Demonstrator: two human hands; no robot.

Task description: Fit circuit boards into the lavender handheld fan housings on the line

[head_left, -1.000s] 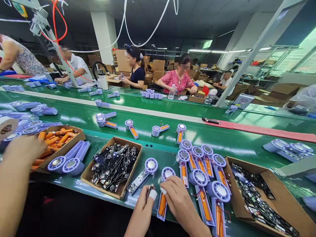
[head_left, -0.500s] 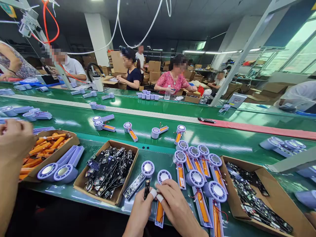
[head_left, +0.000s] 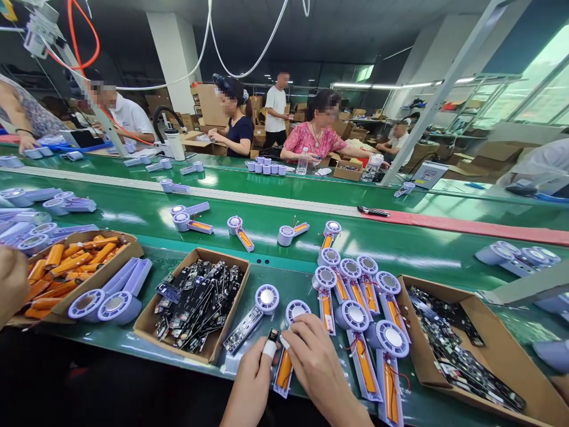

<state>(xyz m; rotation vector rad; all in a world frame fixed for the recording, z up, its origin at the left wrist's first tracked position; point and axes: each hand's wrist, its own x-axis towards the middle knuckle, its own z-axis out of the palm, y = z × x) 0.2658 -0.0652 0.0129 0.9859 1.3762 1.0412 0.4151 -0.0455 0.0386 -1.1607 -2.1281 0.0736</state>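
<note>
My left hand (head_left: 249,385), with a white-taped finger, pinches a small black part (head_left: 272,335) at its fingertips. My right hand (head_left: 317,370), also with a taped finger, lies over a lilac fan housing (head_left: 283,372) holding an orange cell, and its fingers grip the housing. The housing's round head (head_left: 297,311) sits just above my hands. More lilac fan housings (head_left: 364,317) with orange cells and red wires lie to the right. A cardboard box of black circuit boards (head_left: 191,302) stands to the left.
A second box of circuit boards (head_left: 448,314) stands at right, and a tray of orange cells (head_left: 80,267) at left. A co-worker's hand (head_left: 11,284) enters at the left edge. The green conveyor belt (head_left: 267,204) carries more housings, and several people work across it.
The view has shifted slightly. The black part now sits lower in my left fingers and closer to my right hand. The co-worker's hand has drawn back toward the left edge.
</note>
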